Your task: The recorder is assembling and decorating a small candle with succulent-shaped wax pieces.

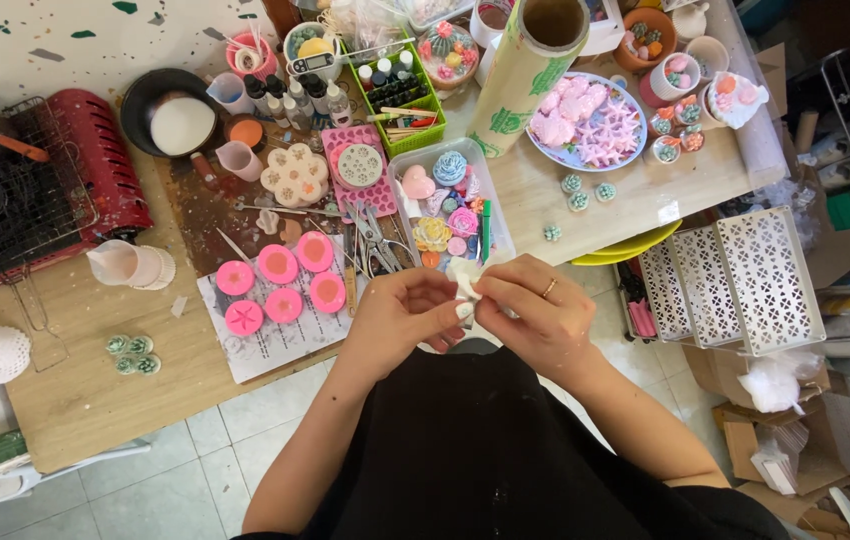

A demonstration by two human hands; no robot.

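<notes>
Over my lap, just off the table's near edge, my left hand and my right hand meet, and both pinch a small white moulded piece between their fingertips. A ring shows on the right hand. Directly beyond the hands sits a clear tray of small coloured flower shapes, with scissors beside it. Several round pink moulds lie on a sheet of paper to the left of my left hand.
A wooden table holds a red grill, a dark pan of white liquid, a green basket of bottles, a film roll and a plate of pink shapes. White perforated racks and cardboard boxes stand at the right.
</notes>
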